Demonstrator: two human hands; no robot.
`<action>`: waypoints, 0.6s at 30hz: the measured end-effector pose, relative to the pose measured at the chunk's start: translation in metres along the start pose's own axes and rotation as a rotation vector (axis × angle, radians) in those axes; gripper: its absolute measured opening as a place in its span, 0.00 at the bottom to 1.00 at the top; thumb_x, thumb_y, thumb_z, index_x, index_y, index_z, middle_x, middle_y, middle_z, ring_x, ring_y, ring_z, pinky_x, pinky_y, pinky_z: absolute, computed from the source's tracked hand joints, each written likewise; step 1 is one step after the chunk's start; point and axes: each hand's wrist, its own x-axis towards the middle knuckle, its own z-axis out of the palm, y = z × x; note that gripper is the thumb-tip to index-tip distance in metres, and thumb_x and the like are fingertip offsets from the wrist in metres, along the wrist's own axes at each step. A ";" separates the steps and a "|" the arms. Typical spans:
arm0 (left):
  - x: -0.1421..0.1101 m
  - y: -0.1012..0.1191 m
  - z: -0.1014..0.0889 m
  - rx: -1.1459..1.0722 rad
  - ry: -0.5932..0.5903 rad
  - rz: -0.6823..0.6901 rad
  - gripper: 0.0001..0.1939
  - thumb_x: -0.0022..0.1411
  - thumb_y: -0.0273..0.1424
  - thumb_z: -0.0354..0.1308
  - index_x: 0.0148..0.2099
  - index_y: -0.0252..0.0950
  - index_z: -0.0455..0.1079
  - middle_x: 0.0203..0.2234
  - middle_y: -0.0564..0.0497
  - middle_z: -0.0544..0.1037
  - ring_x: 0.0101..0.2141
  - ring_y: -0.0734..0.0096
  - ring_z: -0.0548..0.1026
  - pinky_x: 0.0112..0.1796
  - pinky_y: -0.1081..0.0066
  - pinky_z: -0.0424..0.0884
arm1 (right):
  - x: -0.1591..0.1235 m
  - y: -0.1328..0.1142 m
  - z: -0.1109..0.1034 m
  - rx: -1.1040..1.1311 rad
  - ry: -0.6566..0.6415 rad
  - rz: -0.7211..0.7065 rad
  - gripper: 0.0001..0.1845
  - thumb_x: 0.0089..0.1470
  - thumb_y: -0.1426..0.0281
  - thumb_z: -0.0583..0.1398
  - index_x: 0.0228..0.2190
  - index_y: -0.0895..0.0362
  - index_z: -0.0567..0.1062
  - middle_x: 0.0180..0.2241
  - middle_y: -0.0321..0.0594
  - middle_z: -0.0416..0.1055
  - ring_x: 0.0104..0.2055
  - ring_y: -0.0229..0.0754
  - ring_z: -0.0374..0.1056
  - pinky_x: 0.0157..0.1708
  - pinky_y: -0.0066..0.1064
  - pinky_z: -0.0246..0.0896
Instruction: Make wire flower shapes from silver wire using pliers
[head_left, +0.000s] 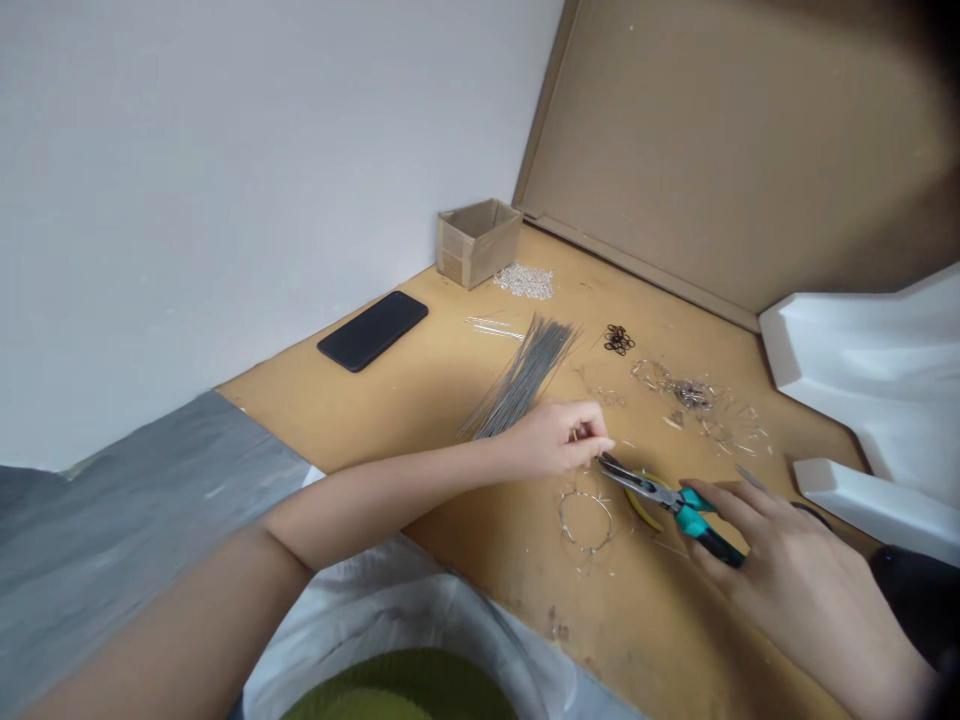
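Observation:
My left hand (561, 438) is closed in a pinch over the table; whatever small piece sits between its fingertips is too small to name. My right hand (787, 560) grips needle-nose pliers (664, 497) by their teal and black handles. The plier tips point left and reach almost to my left fingertips. Just below them lies a thin wire ring (586, 520) with small twists along it. Beyond my left wrist is a bundle of straight grey wires (521, 380), partly covered by my forearm. A yellow round object (643, 512) shows partly behind the pliers.
A small cardboard box (478, 243) stands at the back beside a pile of clear bits (525, 281). A black phone (373, 331) lies near the wall. Black rings (619, 340) and tangled wire pieces (694, 395) lie farther right. White foam (877, 360) borders the right side.

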 end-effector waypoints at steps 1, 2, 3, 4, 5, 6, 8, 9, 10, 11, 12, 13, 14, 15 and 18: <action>0.000 0.001 0.000 0.028 0.008 0.017 0.09 0.59 0.34 0.53 0.29 0.34 0.64 0.20 0.55 0.71 0.22 0.82 0.66 0.26 0.79 0.60 | 0.000 0.000 0.000 -0.009 -0.014 0.011 0.15 0.49 0.64 0.58 0.41 0.52 0.71 0.36 0.40 0.75 0.32 0.48 0.72 0.23 0.35 0.63; -0.001 0.001 0.000 0.056 0.015 0.035 0.09 0.59 0.33 0.53 0.29 0.34 0.64 0.20 0.56 0.71 0.22 0.82 0.66 0.26 0.79 0.59 | 0.000 0.000 0.000 -0.019 -0.026 0.021 0.16 0.49 0.63 0.58 0.41 0.51 0.71 0.36 0.39 0.75 0.31 0.48 0.72 0.22 0.35 0.63; -0.001 0.001 0.001 0.079 0.021 0.048 0.09 0.59 0.33 0.53 0.29 0.34 0.64 0.20 0.56 0.71 0.22 0.82 0.65 0.27 0.79 0.59 | 0.000 -0.001 0.000 -0.025 -0.036 0.025 0.16 0.48 0.63 0.58 0.41 0.51 0.71 0.36 0.39 0.75 0.31 0.48 0.72 0.22 0.35 0.63; -0.002 0.001 0.001 0.099 0.026 0.057 0.09 0.59 0.33 0.53 0.29 0.34 0.64 0.20 0.57 0.70 0.22 0.82 0.65 0.27 0.79 0.59 | 0.001 -0.001 0.001 -0.029 -0.041 0.027 0.16 0.48 0.62 0.58 0.41 0.51 0.71 0.35 0.38 0.75 0.31 0.47 0.72 0.22 0.35 0.62; -0.002 0.001 0.001 0.116 0.032 0.061 0.09 0.59 0.34 0.53 0.29 0.34 0.65 0.19 0.57 0.70 0.22 0.82 0.65 0.27 0.79 0.59 | 0.002 -0.002 0.001 -0.032 -0.042 0.025 0.16 0.48 0.61 0.57 0.40 0.51 0.72 0.35 0.38 0.75 0.31 0.47 0.72 0.22 0.34 0.62; -0.002 0.001 0.002 0.130 0.038 0.060 0.09 0.59 0.34 0.53 0.29 0.35 0.65 0.20 0.57 0.70 0.22 0.82 0.65 0.27 0.79 0.59 | 0.004 -0.003 0.001 -0.034 -0.038 0.021 0.16 0.49 0.61 0.57 0.40 0.51 0.72 0.35 0.38 0.75 0.30 0.47 0.72 0.21 0.34 0.62; -0.002 -0.001 0.003 0.155 0.045 0.050 0.09 0.59 0.34 0.53 0.29 0.35 0.65 0.20 0.57 0.70 0.23 0.82 0.65 0.27 0.79 0.59 | 0.006 -0.005 0.001 -0.042 -0.030 0.017 0.16 0.49 0.61 0.56 0.39 0.52 0.73 0.34 0.37 0.75 0.29 0.46 0.72 0.21 0.34 0.60; -0.002 -0.001 0.003 0.166 0.049 0.046 0.09 0.59 0.34 0.53 0.29 0.35 0.65 0.21 0.57 0.70 0.23 0.82 0.65 0.28 0.79 0.59 | 0.007 -0.006 0.001 -0.049 -0.028 0.019 0.15 0.49 0.61 0.56 0.39 0.52 0.73 0.34 0.37 0.75 0.29 0.46 0.72 0.20 0.34 0.60; -0.002 -0.002 0.003 0.176 0.053 0.046 0.09 0.59 0.34 0.53 0.29 0.35 0.65 0.21 0.56 0.71 0.23 0.82 0.65 0.28 0.79 0.59 | 0.008 -0.007 0.001 -0.055 -0.026 0.022 0.15 0.49 0.61 0.56 0.39 0.52 0.73 0.33 0.37 0.75 0.28 0.46 0.72 0.19 0.34 0.59; -0.002 -0.002 0.004 0.184 0.058 0.050 0.09 0.59 0.34 0.53 0.29 0.35 0.65 0.21 0.56 0.71 0.23 0.82 0.65 0.28 0.79 0.59 | 0.008 -0.008 0.000 -0.061 -0.027 0.024 0.15 0.48 0.61 0.56 0.38 0.52 0.73 0.32 0.37 0.75 0.28 0.46 0.72 0.19 0.34 0.59; -0.002 -0.003 0.004 0.190 0.065 0.058 0.09 0.59 0.34 0.53 0.29 0.35 0.65 0.21 0.56 0.71 0.23 0.82 0.65 0.28 0.79 0.58 | 0.008 -0.008 0.000 -0.068 -0.028 0.026 0.15 0.48 0.61 0.56 0.38 0.52 0.73 0.32 0.37 0.75 0.27 0.46 0.72 0.19 0.34 0.59; -0.003 -0.003 0.004 0.193 0.074 0.069 0.09 0.59 0.34 0.53 0.29 0.35 0.65 0.21 0.56 0.71 0.24 0.82 0.65 0.28 0.79 0.58 | 0.008 -0.009 -0.001 -0.076 -0.031 0.026 0.15 0.48 0.61 0.56 0.38 0.51 0.74 0.31 0.36 0.75 0.26 0.47 0.72 0.18 0.33 0.58; -0.003 -0.003 0.004 0.195 0.082 0.078 0.09 0.59 0.34 0.53 0.28 0.35 0.65 0.22 0.56 0.71 0.24 0.82 0.65 0.28 0.79 0.58 | 0.008 -0.010 -0.002 -0.084 -0.032 0.025 0.15 0.48 0.61 0.56 0.37 0.51 0.74 0.31 0.36 0.76 0.26 0.47 0.72 0.17 0.33 0.58; -0.003 -0.003 0.003 0.195 0.086 0.085 0.09 0.59 0.34 0.53 0.28 0.35 0.65 0.22 0.57 0.71 0.24 0.82 0.65 0.28 0.79 0.58 | 0.008 -0.010 -0.002 -0.091 -0.031 0.021 0.15 0.49 0.61 0.56 0.37 0.51 0.74 0.31 0.37 0.76 0.26 0.47 0.72 0.17 0.33 0.57; -0.003 -0.001 0.003 0.206 0.084 0.079 0.09 0.58 0.33 0.53 0.28 0.35 0.64 0.22 0.56 0.71 0.24 0.81 0.65 0.28 0.79 0.58 | 0.007 -0.010 -0.003 -0.098 -0.021 0.006 0.15 0.50 0.61 0.55 0.37 0.52 0.75 0.30 0.38 0.76 0.25 0.46 0.72 0.16 0.32 0.56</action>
